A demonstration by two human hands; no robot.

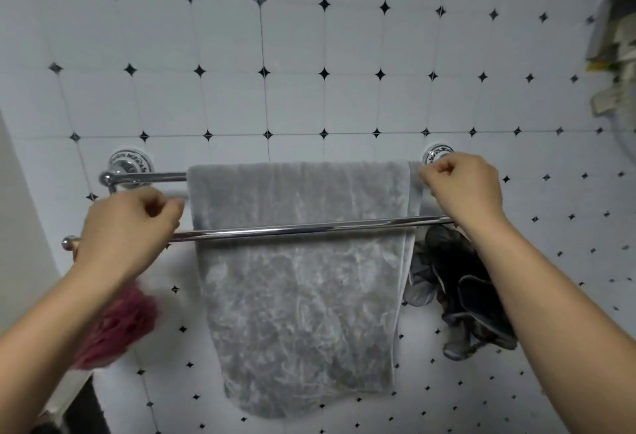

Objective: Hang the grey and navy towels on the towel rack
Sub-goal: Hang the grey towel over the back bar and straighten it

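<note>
A grey towel hangs over the back bar of the chrome double towel rack on the tiled wall, falling behind the front bar. My left hand pinches the towel's left edge near the back bar, fingers closed. At the towel's upper right corner, beside the rack's right wall mount, my right hand pinches the fabric. No navy towel is in view.
A pink mesh bath sponge hangs below the rack's left end, under my left forearm. A dark black-and-grey mesh sponge hangs under the right end. A wall-mounted holder with items sits at the upper right.
</note>
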